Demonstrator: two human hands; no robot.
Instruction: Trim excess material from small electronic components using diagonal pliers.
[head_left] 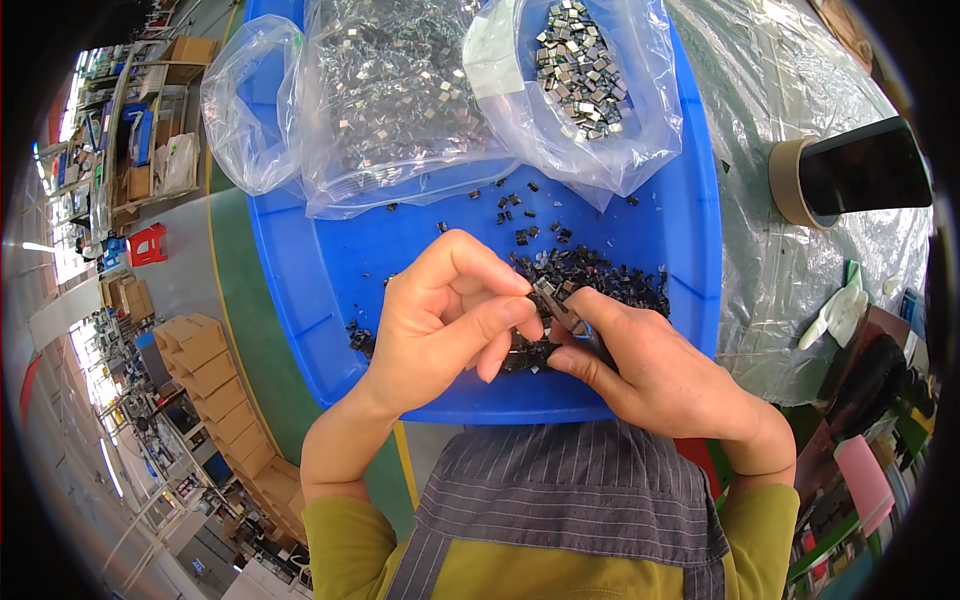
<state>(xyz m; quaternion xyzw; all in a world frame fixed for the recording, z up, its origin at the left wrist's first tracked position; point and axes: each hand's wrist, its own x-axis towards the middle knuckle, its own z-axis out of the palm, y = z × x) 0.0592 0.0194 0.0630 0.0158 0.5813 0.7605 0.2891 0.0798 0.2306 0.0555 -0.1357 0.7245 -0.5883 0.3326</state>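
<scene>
My right hand (655,365) is closed round the dark handles of small pliers (566,316), whose metal jaws point up and left. My left hand (440,310) pinches a small black-and-metal part (542,290) between thumb and fingertips, right at the jaws. The fingers partly hide this part. Both hands are above a blue plastic tray (520,405). Below and behind them lies a heap of small black pieces (610,278). Several loose dark parts (525,236) are scattered just beyond my fingertips.
At the tray's far side lie a clear bag of small parts (400,110) and an open bag of shiny square parts (583,75). On the plastic-covered table to the right, a phone (868,168) leans on a tape roll (792,185). A white glove (838,312) lies nearer.
</scene>
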